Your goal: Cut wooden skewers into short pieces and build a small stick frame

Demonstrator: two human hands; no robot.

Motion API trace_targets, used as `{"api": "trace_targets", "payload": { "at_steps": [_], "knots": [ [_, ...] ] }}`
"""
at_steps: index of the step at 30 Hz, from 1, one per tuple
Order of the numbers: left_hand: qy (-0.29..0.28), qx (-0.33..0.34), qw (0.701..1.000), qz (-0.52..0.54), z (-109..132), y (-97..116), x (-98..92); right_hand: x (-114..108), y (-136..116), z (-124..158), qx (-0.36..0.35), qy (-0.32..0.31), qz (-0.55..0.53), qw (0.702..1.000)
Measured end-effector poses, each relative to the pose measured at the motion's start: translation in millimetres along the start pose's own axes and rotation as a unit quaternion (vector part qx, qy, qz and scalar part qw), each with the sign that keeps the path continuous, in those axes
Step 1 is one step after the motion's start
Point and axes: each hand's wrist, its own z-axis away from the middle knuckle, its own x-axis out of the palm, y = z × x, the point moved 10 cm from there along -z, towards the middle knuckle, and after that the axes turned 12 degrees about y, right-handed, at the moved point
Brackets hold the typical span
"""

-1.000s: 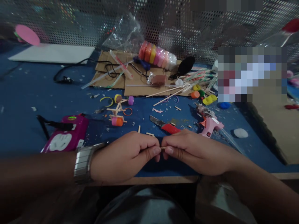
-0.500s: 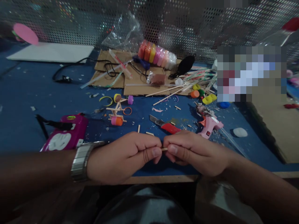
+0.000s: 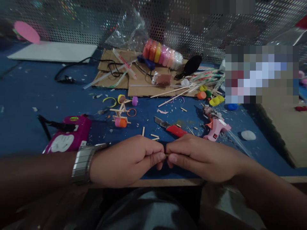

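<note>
My left hand [image 3: 129, 161] and my right hand [image 3: 200, 158] meet near the table's front edge, both closed. Between the thumbs shows a sliver of a thin wooden stick [image 3: 167, 155], pinched from either side; the fingers hide the rest of it. Just beyond the hands lie short cut stick pieces [image 3: 154, 136] and a red utility knife [image 3: 176, 130] with its blade out. Further left stands a small stick-built model [image 3: 121, 111] with coloured discs on it.
A pink glue gun [image 3: 217, 127] lies to the right, near a white lump [image 3: 248, 135]. On the left is a magenta box [image 3: 69, 135] with a black strap. Cardboard [image 3: 141, 91] at the back carries skewers, wrapped straws and a colourful clay pack [image 3: 161, 55]. Scraps litter the blue table [image 3: 28, 86].
My hands have drawn closer together, so less of the stick shows between the thumbs. Another short stick piece now shows just beyond my left hand. The view has shifted slightly.
</note>
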Motion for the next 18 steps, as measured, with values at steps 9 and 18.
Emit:
{"api": "trace_targets", "payload": {
  "at_steps": [9,18],
  "knots": [
    [0.042,0.063,0.997,0.022,1.8,17.2,-11.2,-0.5,3.5,1.3,-0.004,0.037,-0.169,0.985],
    [0.057,0.087,0.993,0.059,5.9,22.5,-13.5,4.0,-2.3,2.1,-0.013,0.048,-0.233,0.971]
  ]
}}
